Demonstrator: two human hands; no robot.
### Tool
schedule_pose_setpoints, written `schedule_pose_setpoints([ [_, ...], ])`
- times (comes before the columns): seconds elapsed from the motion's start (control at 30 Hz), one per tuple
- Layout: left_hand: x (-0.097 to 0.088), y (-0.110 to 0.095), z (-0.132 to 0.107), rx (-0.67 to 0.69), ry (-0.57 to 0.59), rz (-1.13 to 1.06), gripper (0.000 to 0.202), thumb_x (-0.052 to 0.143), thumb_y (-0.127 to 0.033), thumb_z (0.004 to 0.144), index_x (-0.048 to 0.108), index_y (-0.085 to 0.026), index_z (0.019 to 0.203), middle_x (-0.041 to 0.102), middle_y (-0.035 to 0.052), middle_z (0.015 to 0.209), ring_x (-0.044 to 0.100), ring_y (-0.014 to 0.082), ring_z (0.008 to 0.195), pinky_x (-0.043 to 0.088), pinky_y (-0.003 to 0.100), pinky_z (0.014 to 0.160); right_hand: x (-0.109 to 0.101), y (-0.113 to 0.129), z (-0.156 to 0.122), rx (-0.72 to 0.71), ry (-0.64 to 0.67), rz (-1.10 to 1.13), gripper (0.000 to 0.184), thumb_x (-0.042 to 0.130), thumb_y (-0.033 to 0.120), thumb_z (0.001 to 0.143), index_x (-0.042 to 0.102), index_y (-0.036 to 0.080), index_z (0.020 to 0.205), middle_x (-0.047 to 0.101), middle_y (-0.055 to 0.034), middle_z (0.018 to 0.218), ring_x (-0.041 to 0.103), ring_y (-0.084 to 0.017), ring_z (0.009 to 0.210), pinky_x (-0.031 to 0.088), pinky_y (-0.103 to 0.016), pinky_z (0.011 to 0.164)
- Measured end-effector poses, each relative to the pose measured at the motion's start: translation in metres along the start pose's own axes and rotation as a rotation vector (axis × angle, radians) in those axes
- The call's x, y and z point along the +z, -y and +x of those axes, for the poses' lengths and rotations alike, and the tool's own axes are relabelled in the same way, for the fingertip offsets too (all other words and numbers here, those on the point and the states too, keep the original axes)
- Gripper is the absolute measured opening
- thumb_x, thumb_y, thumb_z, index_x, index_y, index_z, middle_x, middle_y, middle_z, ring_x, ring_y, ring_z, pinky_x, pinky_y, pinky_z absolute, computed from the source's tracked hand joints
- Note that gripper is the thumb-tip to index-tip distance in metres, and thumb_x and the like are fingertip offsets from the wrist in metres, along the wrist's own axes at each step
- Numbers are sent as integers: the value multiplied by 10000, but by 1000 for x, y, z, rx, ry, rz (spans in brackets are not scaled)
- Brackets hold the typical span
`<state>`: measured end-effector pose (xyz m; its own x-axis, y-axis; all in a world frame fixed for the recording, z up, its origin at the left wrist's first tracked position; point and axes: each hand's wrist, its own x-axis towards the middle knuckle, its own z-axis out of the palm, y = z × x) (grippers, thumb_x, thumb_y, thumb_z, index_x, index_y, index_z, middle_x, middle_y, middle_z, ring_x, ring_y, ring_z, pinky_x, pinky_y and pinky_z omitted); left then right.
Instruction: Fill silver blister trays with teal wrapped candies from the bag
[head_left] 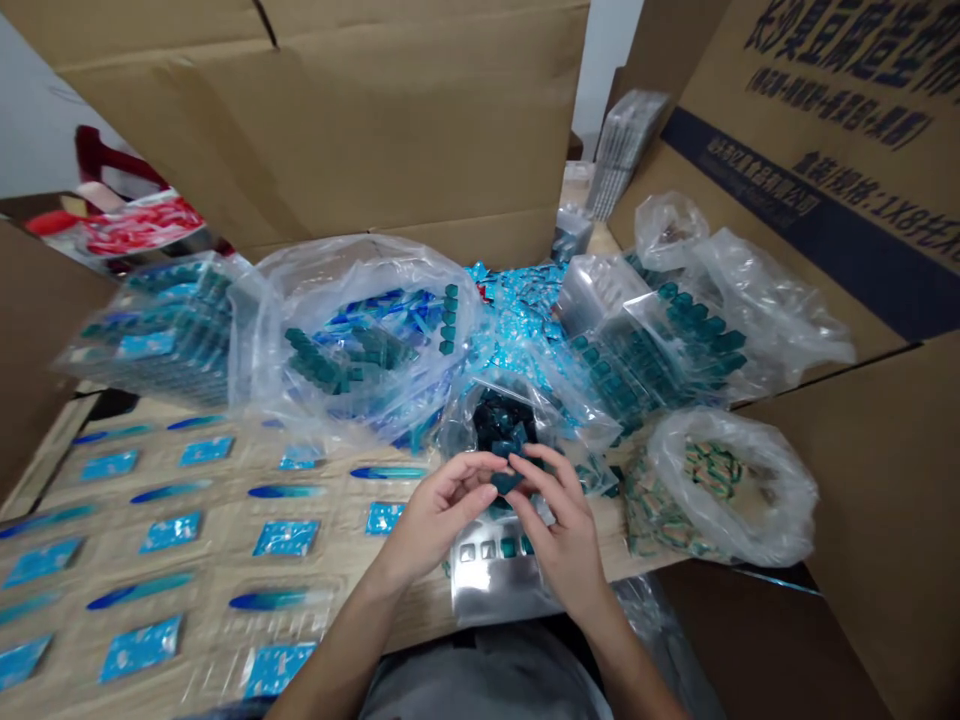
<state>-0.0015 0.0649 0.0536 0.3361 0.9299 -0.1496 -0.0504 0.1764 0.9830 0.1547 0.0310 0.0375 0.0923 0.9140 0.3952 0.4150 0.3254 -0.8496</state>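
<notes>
My left hand (454,497) and my right hand (556,505) meet in front of me, with fingertips pinched on a small dark teal piece (506,482). Its exact kind cannot be made out. Just beneath them lies a clear plastic blister tray (502,585) with a row of small square wells. Some wells hold teal pieces, while those at the left look unfilled. Right behind my fingers, an open clear bag (457,415) holds a heap of dark teal pieces (504,412). My right hand partly covers the tray.
Clear trays with blue sachets (286,538) and blue-green pointed strips (281,600) cover the left. Behind sits a large plastic bag (262,300); right are stacked filled trays (645,350) and a bag of small banded items (750,535). Cardboard (420,130) walls the back.
</notes>
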Motion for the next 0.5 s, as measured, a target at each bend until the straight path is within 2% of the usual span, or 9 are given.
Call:
schedule_pose_setpoints([
  [0.07,0,-1,-2,14,12,38,229,672,-289,801,667,-211,1016,704,40,953,648,165,876,514,263,788,-3,0,3,-42,18,-28,281,552,139,889,658,250,1124,618,-104,1176,685,-169,883,584,-295,777],
  [0.17,1,-2,-5,97,-13,99,198,625,-224,831,661,-230,1026,678,40,1047,635,163,972,502,267,853,-6,0,8,-111,7,-53,222,530,118,896,686,225,1012,667,-97,1100,671,-194,982,565,-318,853],
  [0.23,3,0,-6,163,-24,143,184,587,-200,856,660,-236,1021,653,43,1082,616,165,1031,491,271,888,-7,-1,10,-127,0,-70,204,527,108,893,690,213,957,690,-94,1046,681,-192,948,569,-308,832],
  [0.37,7,-1,-6,256,4,282,220,616,-186,848,647,-249,1057,619,43,1089,596,167,1027,487,262,857,-8,2,12,-155,13,-70,182,526,114,895,675,213,928,715,-62,883,693,-177,831,578,-275,737],
  [0.5,6,-9,-10,397,-27,383,162,581,-134,873,622,-243,986,593,25,1001,577,151,981,460,255,850,-12,14,12,-185,26,-67,153,520,135,906,660,198,904,713,-67,862,692,-168,807,573,-261,725],
])
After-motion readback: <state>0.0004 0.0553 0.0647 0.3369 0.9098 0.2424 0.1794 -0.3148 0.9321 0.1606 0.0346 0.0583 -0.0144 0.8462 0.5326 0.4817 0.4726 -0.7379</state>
